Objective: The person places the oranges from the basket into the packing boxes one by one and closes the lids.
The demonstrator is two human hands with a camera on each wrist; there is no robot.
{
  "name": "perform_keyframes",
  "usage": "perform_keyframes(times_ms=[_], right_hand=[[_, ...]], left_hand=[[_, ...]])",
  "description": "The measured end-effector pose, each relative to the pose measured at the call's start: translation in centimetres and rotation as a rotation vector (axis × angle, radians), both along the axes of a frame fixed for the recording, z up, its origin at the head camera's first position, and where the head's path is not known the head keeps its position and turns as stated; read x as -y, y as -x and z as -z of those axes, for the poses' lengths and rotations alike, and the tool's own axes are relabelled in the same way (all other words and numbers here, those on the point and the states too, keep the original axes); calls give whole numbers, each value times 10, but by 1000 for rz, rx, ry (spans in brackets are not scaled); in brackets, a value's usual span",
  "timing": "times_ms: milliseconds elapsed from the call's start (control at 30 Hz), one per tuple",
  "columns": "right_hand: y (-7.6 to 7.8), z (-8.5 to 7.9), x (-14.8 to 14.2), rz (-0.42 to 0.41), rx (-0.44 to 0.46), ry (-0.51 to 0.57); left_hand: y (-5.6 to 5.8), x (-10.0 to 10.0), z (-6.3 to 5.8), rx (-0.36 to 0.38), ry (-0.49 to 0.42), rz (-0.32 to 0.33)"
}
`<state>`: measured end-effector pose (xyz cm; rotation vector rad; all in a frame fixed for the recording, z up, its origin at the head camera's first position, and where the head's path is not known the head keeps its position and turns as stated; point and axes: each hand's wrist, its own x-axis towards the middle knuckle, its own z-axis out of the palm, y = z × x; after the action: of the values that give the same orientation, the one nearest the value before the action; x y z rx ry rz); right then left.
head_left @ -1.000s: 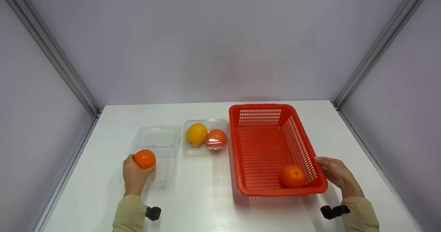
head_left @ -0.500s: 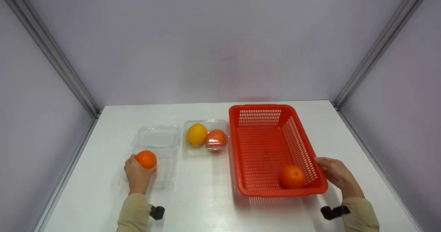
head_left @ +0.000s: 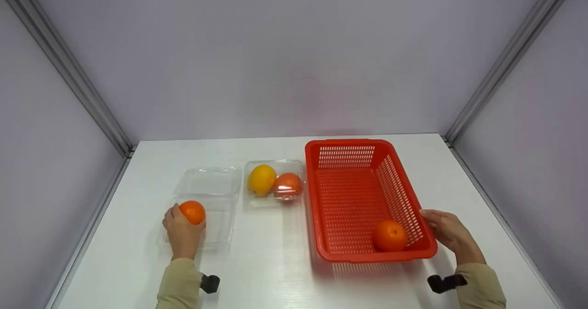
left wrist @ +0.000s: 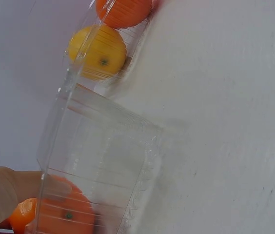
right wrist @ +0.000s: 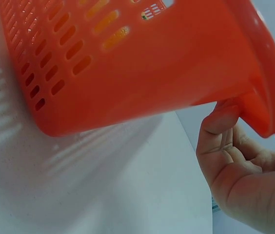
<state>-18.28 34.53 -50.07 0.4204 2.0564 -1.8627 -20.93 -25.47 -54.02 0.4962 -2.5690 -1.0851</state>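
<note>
In the head view my left hand [head_left: 183, 230] grips an orange [head_left: 192, 212] from behind, at the near half of an opened clear plastic clamshell box [head_left: 219, 226]. The left wrist view shows the orange [left wrist: 69, 212] through the box's transparent wall, with a finger lying against it. Part of the fruit is hidden by the hand. On the other side, my right hand [head_left: 448, 231] pinches the near right rim of a red slotted plastic basket [head_left: 353, 194]. Its curled fingers and thumb [right wrist: 223, 119] meet the rim's underside in the right wrist view. Another orange [head_left: 390, 235] lies in the basket's near right corner.
Between the opened box and the basket stands another clear box [head_left: 289, 164], holding a yellow fruit [head_left: 262, 179] and an orange-red fruit [head_left: 288, 184]. All of it rests on a white table [head_left: 271, 254] bordered by pale panels at the back and both sides.
My left hand and the orange move slightly right, then a little back left, staying over the opened box; the forearm has shifted right. The right hand and basket keep their place.
</note>
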Motion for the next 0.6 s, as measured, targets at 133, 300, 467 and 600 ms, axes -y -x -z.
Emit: perform_keyframes(times_ms=[133, 300, 467, 600], right_hand=[[0, 0, 0, 19, 10, 9], [0, 0, 0, 14, 17, -5], [0, -1, 0, 7, 11, 6], [0, -1, 0, 9, 13, 11]], left_hand=[[0, -1, -3, -20, 4, -11], [-2, -1, -8, -36, -8, -9], [-2, -1, -13, -50, -18, -5], [-3, -1, -16, -56, -16, 2]])
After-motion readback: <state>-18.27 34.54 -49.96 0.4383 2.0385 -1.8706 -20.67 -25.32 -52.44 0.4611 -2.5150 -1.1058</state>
